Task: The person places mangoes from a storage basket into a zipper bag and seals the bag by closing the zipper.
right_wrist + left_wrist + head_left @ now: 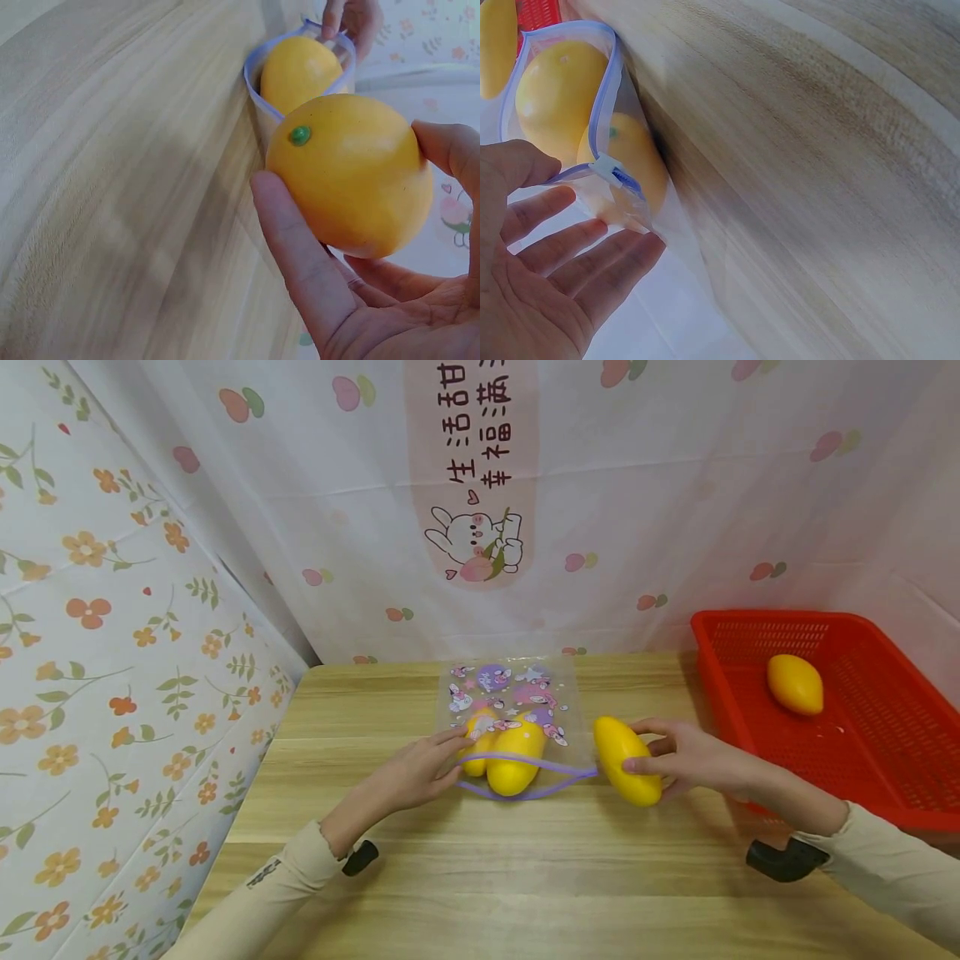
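Note:
A clear zip bag [465,677] with cartoon prints and a purple zip edge lies on the table, its mouth spread toward me. Two yellow mangoes [516,764] are inside it, partly behind the printed film. At the mouth's left end, my left hand [420,772] pinches the rim between thumb and fingers, beside the white slider [607,169]. My right hand [693,756] grips another mango [626,762] just right of the bag. Its green stem end [300,135] faces the right wrist camera, and the fruit appears raised off the table.
To the right stands a red plastic basket [723,693] with one mango [795,683] in it. A printed cloth [360,527] hangs behind the wooden table [480,885], and a floral cloth [112,635] hangs along the left side.

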Tool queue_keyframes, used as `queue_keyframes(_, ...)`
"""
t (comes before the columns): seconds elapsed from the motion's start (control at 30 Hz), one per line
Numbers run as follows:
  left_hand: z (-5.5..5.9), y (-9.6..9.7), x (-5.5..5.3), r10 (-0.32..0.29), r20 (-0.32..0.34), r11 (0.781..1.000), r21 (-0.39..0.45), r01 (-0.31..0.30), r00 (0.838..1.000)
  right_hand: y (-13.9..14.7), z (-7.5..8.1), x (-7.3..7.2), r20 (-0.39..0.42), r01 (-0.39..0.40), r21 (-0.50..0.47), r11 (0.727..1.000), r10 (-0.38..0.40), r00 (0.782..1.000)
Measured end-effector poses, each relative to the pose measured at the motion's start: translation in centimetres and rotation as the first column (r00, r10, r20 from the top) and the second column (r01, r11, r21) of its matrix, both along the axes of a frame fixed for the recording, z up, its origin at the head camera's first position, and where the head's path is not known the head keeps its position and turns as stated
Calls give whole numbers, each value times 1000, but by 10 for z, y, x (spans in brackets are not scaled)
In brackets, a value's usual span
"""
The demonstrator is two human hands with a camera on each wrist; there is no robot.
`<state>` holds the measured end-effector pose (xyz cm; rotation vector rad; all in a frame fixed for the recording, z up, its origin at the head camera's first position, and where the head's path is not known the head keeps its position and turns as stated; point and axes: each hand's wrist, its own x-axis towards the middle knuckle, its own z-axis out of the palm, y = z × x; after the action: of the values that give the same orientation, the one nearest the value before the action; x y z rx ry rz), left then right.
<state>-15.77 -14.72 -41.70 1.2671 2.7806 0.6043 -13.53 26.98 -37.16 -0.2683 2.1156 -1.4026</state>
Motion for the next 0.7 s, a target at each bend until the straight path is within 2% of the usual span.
queue_keyframes(0.23,1,0,1,8,5,1000,-6,-8,1000,-2,0,3,1,-34,-27,999,34,999)
queue_keyframes(0.7,1,-1,0,-8,-3,1000,0,8,1000,-15,3,14,72,-56,-83,995,62,995)
